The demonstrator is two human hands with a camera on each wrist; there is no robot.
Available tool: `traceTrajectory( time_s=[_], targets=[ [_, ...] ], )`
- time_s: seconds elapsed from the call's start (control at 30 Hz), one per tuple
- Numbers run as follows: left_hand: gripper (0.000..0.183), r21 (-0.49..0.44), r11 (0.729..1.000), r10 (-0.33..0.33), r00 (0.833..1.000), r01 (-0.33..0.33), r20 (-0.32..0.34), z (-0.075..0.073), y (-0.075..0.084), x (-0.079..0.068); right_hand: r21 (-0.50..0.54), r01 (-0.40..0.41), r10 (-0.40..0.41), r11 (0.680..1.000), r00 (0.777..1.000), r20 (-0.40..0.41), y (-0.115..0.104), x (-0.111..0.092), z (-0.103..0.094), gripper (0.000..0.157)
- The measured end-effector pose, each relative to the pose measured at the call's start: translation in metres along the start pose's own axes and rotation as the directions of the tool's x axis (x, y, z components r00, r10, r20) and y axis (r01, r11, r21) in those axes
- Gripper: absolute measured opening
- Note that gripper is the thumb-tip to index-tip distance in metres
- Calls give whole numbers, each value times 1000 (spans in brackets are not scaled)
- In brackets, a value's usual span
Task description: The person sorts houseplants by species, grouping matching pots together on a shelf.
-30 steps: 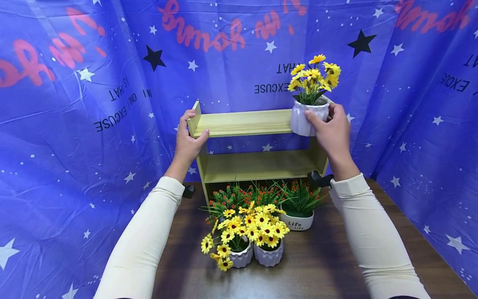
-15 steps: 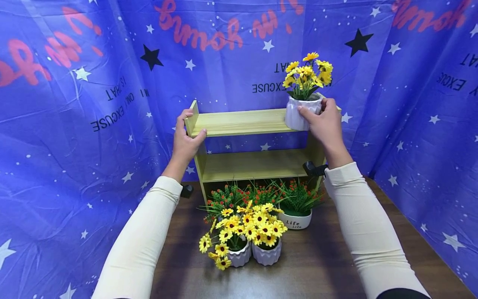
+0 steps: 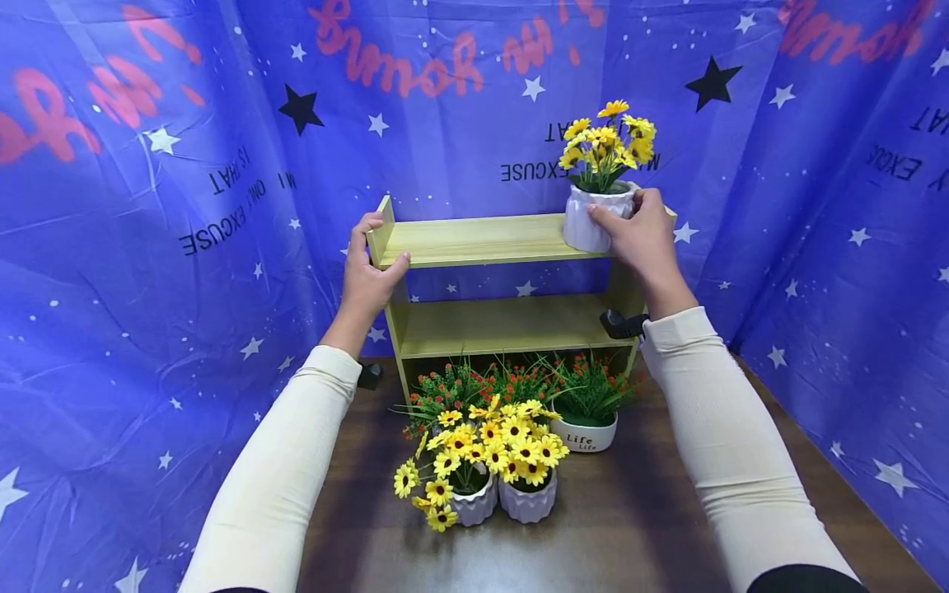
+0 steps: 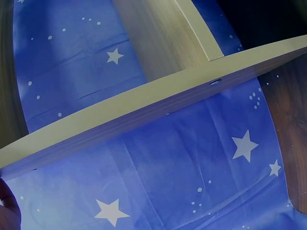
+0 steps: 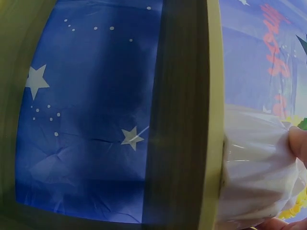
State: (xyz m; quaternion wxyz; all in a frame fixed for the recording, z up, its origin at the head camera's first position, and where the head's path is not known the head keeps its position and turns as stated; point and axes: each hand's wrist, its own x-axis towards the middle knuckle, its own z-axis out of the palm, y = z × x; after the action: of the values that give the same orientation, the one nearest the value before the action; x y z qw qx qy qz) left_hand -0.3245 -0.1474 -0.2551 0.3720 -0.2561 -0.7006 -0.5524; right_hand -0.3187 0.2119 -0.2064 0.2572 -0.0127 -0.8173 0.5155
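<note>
A two-tier pale wooden shelf (image 3: 474, 239) stands against the curtain. My left hand (image 3: 368, 276) grips the raised left side panel at its top, the thumb on the inner side. With thumb and fingers, my right hand (image 3: 647, 243) holds a white fluted flowerpot (image 3: 586, 224) of yellow artificial daisies (image 3: 606, 147) at the right end of the top board. In the right wrist view the pot (image 5: 259, 163) is upright against the board edge (image 5: 216, 115), its base apparently touching. The left wrist view shows the side panel (image 4: 144, 98), with part of a left finger (image 4: 8, 208) at the edge.
Two fluted pots (image 3: 528, 501) of yellow daisies stand on the brown table (image 3: 593, 535) in front. Behind them are red-flowered green plants (image 3: 448, 391), one in a white "Life" planter (image 3: 586, 435). A blue starry curtain (image 3: 185, 329) surrounds the table.
My right hand has moved the daisy pot left and slightly back, to rest at the top board's right end. My left hand keeps its grip on the side panel.
</note>
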Motion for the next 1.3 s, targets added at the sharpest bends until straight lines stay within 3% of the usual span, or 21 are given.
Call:
traceTrajectory(
  time_s=[0.27, 0.47, 0.67, 0.87, 1.03, 1.3],
  targets=[
    [51, -7, 1000, -10, 1000, 10, -4, 1, 3, 1, -26, 26, -26, 999, 1000, -13, 4, 5, 4, 76],
    [51, -15, 1000, -8, 1000, 8, -2, 2, 2, 2, -40, 58, -61, 998, 996, -68, 9, 5, 8, 77],
    [51, -18, 1000, -25, 1000, 25, 3, 1, 4, 1, 139, 71, -54, 988, 991, -123, 14, -8, 11, 78],
    [52, -19, 1000, -12, 1000, 12, 1, 1, 3, 1, 260, 176, -122, 949, 970, -210, 25, -36, 8, 69],
    [52, -19, 1000, 4, 1000, -4, -10, -1, 2, 2, 274, 240, -177, 931, 956, -235, 39, -67, 7, 62],
    [52, -25, 1000, -10, 1000, 10, -3, 2, 0, 1, 201, 164, -123, 966, 972, -201, 81, -117, 8, 61]
  ],
)
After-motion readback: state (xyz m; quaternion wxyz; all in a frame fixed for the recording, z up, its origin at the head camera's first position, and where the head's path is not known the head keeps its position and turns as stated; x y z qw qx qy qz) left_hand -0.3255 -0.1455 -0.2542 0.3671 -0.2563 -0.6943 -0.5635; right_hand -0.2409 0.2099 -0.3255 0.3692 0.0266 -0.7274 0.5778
